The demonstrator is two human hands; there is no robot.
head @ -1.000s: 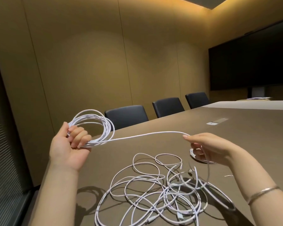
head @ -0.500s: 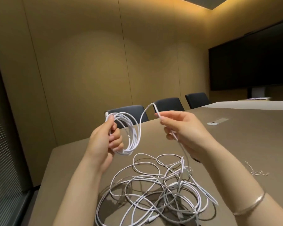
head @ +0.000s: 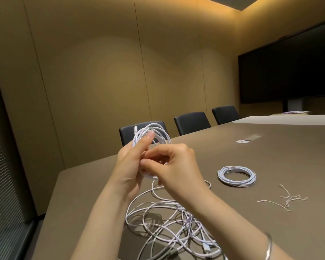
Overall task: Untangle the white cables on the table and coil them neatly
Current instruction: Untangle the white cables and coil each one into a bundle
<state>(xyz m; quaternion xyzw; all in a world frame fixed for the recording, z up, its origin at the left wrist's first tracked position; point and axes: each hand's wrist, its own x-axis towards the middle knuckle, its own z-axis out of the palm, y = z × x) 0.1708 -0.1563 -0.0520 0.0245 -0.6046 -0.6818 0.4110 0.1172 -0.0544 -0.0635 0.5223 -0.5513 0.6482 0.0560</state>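
The left hand grips a coil of white cable held up above the surface, thumb raised along the near face of the loops and the other fingers hidden behind them. One plug end sticks up at the coil's top left. The right hand is drawn in close against the left, its fingers curled at the lower part of the coil; it appears to be pinching the running strand there, though the strand itself is mostly hidden under the fingers.

From under the hands a single strand drops to the tangled cables, a loose heap lying near on the surface, directly below and toward the right forearm.

The step in hand looks like laying one more turn onto the coil. To do it well, the left hand should keep all the loops pinned at one spot so they stay the same size, while the right hand feeds each new turn flat beside the last and lets the strand roll between the fingers so no twist builds up. Slack should be drawn gently; a sharp pull would likely tighten the heap below.

Further right lies a finished coil, flat on the surface and well apart from the heap, and beyond it to the right a few thin ties, probably for binding.
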